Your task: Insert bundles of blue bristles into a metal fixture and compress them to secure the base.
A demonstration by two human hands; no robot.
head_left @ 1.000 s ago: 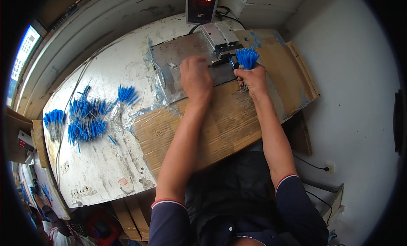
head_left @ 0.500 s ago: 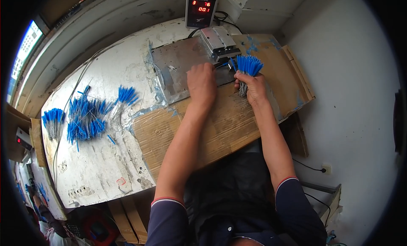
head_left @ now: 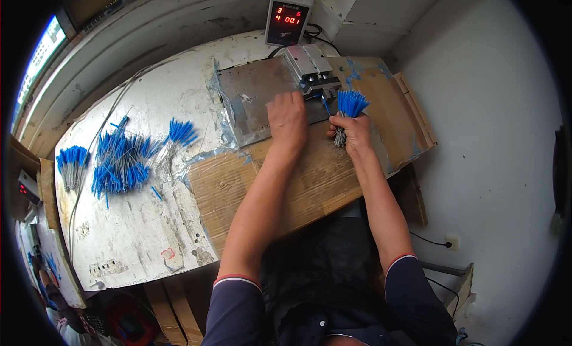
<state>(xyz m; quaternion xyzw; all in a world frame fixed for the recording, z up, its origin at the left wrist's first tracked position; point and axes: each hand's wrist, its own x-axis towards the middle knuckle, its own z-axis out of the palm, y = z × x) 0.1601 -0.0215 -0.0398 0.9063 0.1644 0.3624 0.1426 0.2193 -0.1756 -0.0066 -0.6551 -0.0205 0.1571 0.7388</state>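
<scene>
My right hand (head_left: 353, 131) is closed around an upright bundle of thin grey wires with blue ends (head_left: 353, 103), the blue ends pointing up. One single blue-ended piece (head_left: 325, 104) leans apart from the bundle, between it and a small metal machine (head_left: 313, 69). My left hand (head_left: 288, 120) is curled over the front part of a metal plate (head_left: 253, 87), just left of the machine's front. Its fingertips are hidden behind the knuckles, so I cannot see what they hold. On the table's left lie a large loose heap of blue-ended wires (head_left: 122, 161) and two smaller bunches.
A display box (head_left: 288, 19) with red digits stands behind the machine, its cable beside it. Cardboard (head_left: 262, 197) covers the table's front and right side. A long thin cable (head_left: 107, 122) crosses the white tabletop (head_left: 143, 239). A white wall (head_left: 476, 137) rises at the right.
The bundle in my right hand has come slightly nearer to me, and a single blue-ended piece now shows beside it. The red digits have changed. My left hand stays near the machine.
</scene>
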